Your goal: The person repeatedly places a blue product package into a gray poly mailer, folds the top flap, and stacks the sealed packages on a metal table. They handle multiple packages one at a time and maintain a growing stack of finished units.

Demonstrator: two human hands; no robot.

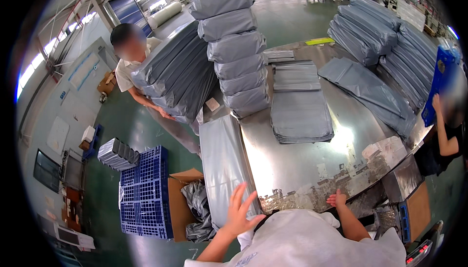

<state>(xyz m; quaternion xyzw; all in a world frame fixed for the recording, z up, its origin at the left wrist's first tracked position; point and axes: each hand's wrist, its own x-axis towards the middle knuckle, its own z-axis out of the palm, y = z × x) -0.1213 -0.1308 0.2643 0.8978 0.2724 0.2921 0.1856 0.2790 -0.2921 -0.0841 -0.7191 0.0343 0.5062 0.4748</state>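
In the head view, my left hand (239, 220) is empty, fingers wide, by the near end of a long grey bag (221, 159) left of the shiny table (263, 162). My right hand (337, 199) looks open and empty. Slippery bags probably need flat, gentle palms.

We are seeing the tall grey stack (236, 50) cut off by the upper edge. We are viewing the right-hand co-worker (445, 141) partly blurred and finding the red-lit display (418, 254) illegibly small.
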